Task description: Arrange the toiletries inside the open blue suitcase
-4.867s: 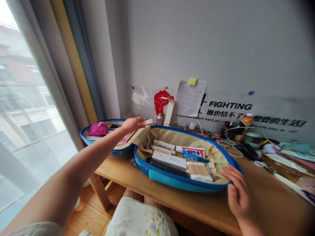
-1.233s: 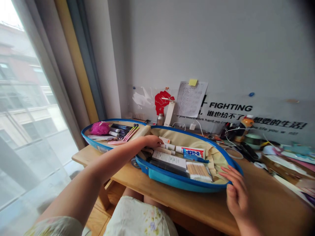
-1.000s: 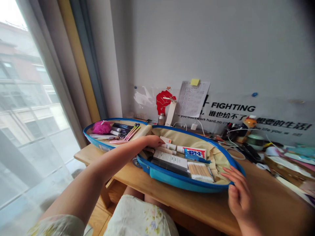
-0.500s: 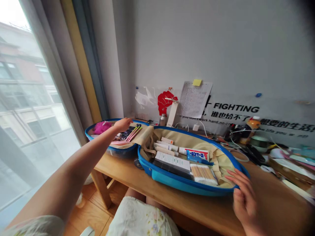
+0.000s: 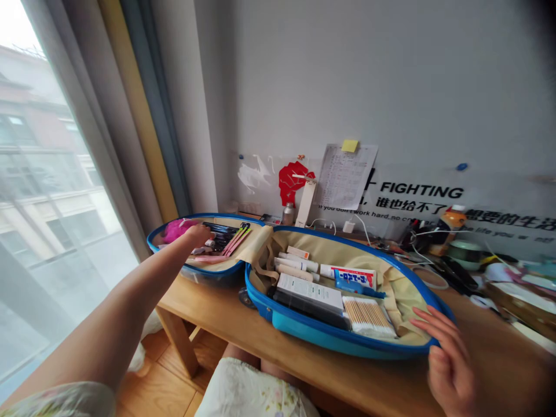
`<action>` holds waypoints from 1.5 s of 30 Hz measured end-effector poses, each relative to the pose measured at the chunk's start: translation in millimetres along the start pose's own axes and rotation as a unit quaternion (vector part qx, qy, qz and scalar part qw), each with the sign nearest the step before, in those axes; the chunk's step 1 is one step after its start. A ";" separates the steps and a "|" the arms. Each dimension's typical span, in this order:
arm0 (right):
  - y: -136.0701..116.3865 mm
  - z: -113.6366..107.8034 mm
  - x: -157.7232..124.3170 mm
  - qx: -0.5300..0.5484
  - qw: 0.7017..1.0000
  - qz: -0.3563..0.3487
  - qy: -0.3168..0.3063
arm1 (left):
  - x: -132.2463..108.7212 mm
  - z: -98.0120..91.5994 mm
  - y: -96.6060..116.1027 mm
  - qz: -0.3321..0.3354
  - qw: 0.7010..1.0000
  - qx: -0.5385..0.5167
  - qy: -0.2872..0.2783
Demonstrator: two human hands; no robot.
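Note:
An open blue hard-shell case (image 5: 330, 339) with beige lining lies on the desk, its two halves side by side. My left hand (image 5: 196, 234) reaches into the left half, curled just by a pink mesh puff (image 5: 174, 231) and a bundle of dark pens and pink brushes (image 5: 226, 238). My right hand (image 5: 452, 370) sits on the case's front right rim, fingers apart. The right half holds a small orange-and-white box (image 5: 297, 252), white tubes (image 5: 295, 266), a toothpaste box (image 5: 350, 278), a white carton (image 5: 309, 291) and a pack of cotton swabs (image 5: 368, 317).
The case rests on a light wooden desk (image 5: 490, 370). Cables, a bottle and papers crowd the desk's far right. A metal bottle (image 5: 288, 214) stands behind the case against the wall, and a curtained window runs along the left.
My left hand has moved from the right half, where the small orange-and-white box now lies, back over the left half. The right hand stays on the rim, and the view has shifted slightly.

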State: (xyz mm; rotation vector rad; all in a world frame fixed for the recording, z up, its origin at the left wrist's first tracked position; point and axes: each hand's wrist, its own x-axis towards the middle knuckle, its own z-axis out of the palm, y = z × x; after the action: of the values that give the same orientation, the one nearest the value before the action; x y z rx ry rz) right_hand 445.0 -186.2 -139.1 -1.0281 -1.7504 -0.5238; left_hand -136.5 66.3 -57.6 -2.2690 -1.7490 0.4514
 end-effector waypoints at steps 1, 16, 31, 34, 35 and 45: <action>-0.1 0.1 -0.1 -0.001 1.000 -0.003 0.000 | -0.1 0.5 1.1 0.007 1.000 0.006 0.002; -0.2 2.4 -0.3 0.006 1.000 -0.007 0.001 | -23.0 -63.9 35.5 -0.011 0.981 -0.105 0.165; 0.7 3.0 -1.8 0.022 1.000 0.004 0.012 | 33.7 -115.3 220.4 0.247 0.946 -0.209 0.027; 1.0 2.9 -2.1 0.024 1.000 0.008 0.006 | 39.3 -107.4 223.0 0.253 0.942 -0.218 0.020; 1.0 3.0 -2.2 0.026 1.000 0.009 0.006 | 40.7 -104.8 222.8 0.256 0.941 -0.221 0.018; -1.7 2.2 0.2 0.021 1.000 -0.003 0.005 | 53.8 -87.7 219.2 0.276 0.923 -0.267 0.012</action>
State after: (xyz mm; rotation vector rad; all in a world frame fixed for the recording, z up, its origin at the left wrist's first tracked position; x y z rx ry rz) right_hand 442.4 -185.4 -139.6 -0.9902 -1.7497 -0.4938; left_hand 105.5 62.4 -63.4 -3.1491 -1.2997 0.0235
